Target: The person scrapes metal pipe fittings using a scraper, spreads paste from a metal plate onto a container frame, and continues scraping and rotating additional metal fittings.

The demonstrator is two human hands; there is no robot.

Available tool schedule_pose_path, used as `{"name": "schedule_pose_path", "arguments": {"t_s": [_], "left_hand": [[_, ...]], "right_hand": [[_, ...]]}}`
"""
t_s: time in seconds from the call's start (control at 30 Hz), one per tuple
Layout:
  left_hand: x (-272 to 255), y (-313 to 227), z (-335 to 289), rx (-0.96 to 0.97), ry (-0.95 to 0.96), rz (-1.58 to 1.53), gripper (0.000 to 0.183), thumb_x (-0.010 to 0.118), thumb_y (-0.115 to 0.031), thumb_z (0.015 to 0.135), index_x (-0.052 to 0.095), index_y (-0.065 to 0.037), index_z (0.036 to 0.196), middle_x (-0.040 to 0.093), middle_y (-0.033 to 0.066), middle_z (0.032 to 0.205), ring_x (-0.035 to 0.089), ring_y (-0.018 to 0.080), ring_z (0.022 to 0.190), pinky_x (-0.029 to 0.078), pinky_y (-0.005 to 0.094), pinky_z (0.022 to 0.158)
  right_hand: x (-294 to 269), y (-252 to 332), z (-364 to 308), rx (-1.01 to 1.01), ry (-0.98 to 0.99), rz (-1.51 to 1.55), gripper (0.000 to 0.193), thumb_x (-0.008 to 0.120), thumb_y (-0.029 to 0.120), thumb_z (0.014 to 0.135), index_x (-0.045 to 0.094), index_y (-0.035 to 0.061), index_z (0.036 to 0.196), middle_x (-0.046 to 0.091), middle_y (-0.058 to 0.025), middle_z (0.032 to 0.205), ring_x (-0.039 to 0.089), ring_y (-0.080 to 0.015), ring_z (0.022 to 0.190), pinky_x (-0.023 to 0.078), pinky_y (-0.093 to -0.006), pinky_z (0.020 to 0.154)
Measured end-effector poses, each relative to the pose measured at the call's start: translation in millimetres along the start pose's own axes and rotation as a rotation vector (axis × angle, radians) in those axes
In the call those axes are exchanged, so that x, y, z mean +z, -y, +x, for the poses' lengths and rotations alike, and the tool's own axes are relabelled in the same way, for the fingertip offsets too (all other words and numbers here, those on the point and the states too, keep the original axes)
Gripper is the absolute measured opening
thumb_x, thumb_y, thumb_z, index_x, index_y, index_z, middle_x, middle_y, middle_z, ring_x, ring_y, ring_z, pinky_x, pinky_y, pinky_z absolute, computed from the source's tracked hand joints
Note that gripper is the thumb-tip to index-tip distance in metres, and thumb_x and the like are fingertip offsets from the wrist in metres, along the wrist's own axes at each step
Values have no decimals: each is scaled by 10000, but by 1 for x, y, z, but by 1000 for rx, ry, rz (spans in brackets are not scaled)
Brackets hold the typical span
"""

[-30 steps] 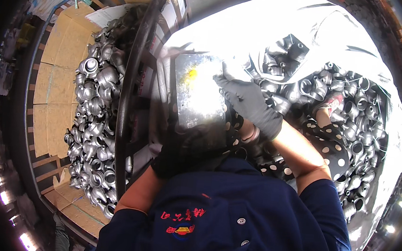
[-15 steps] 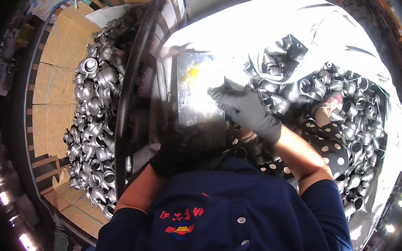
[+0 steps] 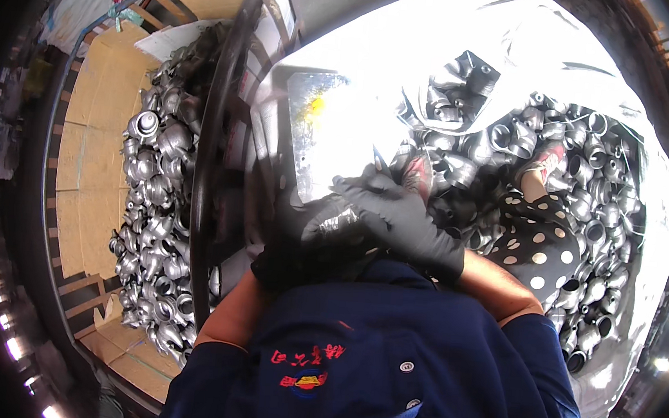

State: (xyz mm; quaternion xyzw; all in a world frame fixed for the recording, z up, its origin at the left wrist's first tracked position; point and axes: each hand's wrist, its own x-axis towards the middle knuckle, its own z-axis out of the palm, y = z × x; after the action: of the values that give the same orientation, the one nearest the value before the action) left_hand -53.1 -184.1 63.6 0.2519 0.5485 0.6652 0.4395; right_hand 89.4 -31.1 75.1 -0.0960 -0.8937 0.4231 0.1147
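Note:
My right hand, in a grey glove, is bent over the lower right part of a shiny metal plate. Its fingers are curled together, and a dark pointed thing sticks up beside them, too unclear to name. In deep shadow at the plate's lower end is my left hand, dark-gloved, its fingers hard to make out. Strong glare washes out much of the plate, which has a yellow spot near its top.
On the left, a crate lined with cardboard holds many grey metal pipe fittings behind a dark rail. At right, a white sack holds dark fittings. My legs in polka-dot cloth and shoes rest among them.
My right hand has come down and slightly left, closer to my left hand, and its fingers have curled in. More of a shoe shows behind it.

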Motion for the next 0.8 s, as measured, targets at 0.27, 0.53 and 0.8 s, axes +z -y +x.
{"name": "schedule_pose_path", "arguments": {"t_s": [0.27,0.53,0.8], "left_hand": [[13,-2,12,-75,-47,183,310,683,-50,914,605,43,1199,666,109,1128,643,174,1005,521,315,902],[15,6,14,47,-2,29,252,673,-40,915,634,17,1157,687,60,1041,645,134,963,524,293,859],[11,10,14,-29,-38,99,216,692,-40,899,661,14,1106,704,59,1026,642,124,949,515,295,857]], "right_hand": [[-32,-17,30,396,-238,-19,422,525,-4,904,639,94,1298,663,-137,1121,657,-213,900,543,-312,798],[-9,-2,11,-144,-174,-105,463,537,-14,893,589,71,1345,666,-139,987,662,-286,986,538,-341,857],[-16,-2,25,-117,-145,-46,353,569,49,916,652,85,1257,620,-173,927,635,-282,885,509,-353,799]]}}
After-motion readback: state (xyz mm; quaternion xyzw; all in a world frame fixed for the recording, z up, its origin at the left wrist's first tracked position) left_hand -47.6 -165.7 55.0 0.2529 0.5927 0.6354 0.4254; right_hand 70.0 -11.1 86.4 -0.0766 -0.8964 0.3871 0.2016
